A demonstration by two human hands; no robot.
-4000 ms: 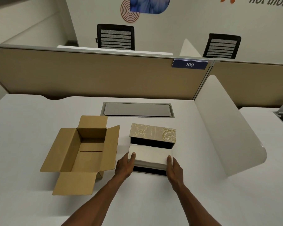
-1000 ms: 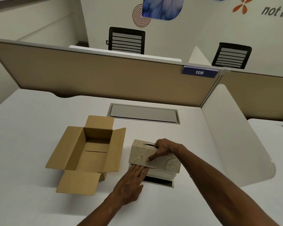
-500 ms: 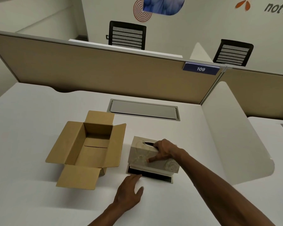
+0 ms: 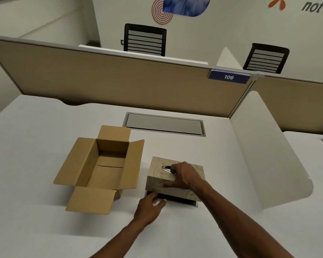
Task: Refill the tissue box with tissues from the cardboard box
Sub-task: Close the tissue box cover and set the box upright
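The tissue box stands on the white desk, its beige patterned cover [image 4: 157,183] sitting over a dark base [image 4: 179,200] that shows as a gap along the front. My right hand [image 4: 183,176] grips the cover from above, with fingers at the oval slot [image 4: 166,167] and the thumb on the front face. My left hand [image 4: 149,207] has its fingers curled at the base's front left corner. The tissues are hidden under the cover. To the left lies the open cardboard box [image 4: 86,164], flaps spread, with nothing visible inside.
A grey cable hatch [image 4: 164,124] is set into the desk behind the boxes. A white curved divider [image 4: 265,155] stands on the right. A beige partition [image 4: 119,81] with a plate reading 109 closes the back.
The cover has come down further over the base and hides the white tissues. My left hand has moved from the desk forward to the base's front left corner. My right hand stays on the cover.
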